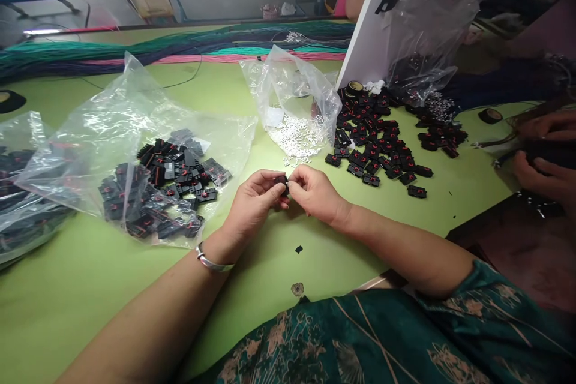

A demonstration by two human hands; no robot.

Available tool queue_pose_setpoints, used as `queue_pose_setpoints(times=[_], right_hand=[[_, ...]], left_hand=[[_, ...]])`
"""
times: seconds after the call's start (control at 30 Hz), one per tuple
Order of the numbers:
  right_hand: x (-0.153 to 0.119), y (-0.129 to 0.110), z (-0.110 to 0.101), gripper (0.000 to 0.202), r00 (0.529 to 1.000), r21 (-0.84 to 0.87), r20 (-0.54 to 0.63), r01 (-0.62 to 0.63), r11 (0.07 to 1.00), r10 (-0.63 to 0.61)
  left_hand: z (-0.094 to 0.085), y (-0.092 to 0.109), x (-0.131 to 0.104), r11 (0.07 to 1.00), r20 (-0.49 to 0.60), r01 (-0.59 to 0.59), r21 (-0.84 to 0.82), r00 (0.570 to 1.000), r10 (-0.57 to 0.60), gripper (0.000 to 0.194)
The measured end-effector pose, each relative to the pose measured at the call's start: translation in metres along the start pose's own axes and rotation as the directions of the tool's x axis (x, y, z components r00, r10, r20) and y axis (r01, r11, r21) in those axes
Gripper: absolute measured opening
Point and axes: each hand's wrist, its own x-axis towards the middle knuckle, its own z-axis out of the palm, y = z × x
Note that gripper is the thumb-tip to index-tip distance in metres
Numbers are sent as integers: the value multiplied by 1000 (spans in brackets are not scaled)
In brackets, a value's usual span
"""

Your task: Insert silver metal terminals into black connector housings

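Observation:
A small black connector (281, 180) is held between the fingertips of my left hand (254, 198), above the green table. My right hand (318, 194) meets it from the right, thumb and forefinger pinched at the connector's end; whatever that pinch holds is too small to make out. Just beyond my hands lies a heap of small white pieces (299, 138) in an open clear bag (292, 81). Black connectors with red parts (180, 174) lie in and around a large clear bag (108, 114) on the left. More such connectors (382, 144) are piled to the right.
Green, dark and pink wire bundles (189, 51) run along the table's (252, 324) far edge. A white panel (366, 24) stands at the back right. Another person's hands (546, 150) work at the far right. A tape roll (490, 115) and a small black bit (299, 249) lie on the table.

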Motion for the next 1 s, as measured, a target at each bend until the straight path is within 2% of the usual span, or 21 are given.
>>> queue_pose_setpoints(times=[0.13,0.27,0.53,0.63,0.7,0.77,0.87,1.0], right_hand=[[-1,-4,-5,9,991,169,104,-96,981,80],[-1,-3,-7,10,987,278,128,-127,952,94],[0,-2,-11,9,981,116,157,-131,985,112],[0,0,-9,11,990,-12,85,-109,994,110],[1,1,-6,13,998,-99,18,-51,994,53],[1,1,-4,13,1000,-112,-9,-2,994,1],[2,-1,-3,9,999,73,46,-21,997,18],[2,-3,-6,11,990,304,133,-91,948,52]], left_hand=[[0,5,0,995,53,51,-85,998,-46,38],[0,6,0,996,73,53,-78,996,-47,37],[-2,2,-1,999,88,6,49,996,-10,31],[2,2,-2,996,53,-12,93,999,8,30],[4,3,-3,993,17,-17,118,1000,15,30],[5,4,-3,995,-4,-6,98,1000,6,31],[4,6,-1,999,6,32,-18,999,-32,36],[2,9,1,989,47,65,-132,997,-59,37]])
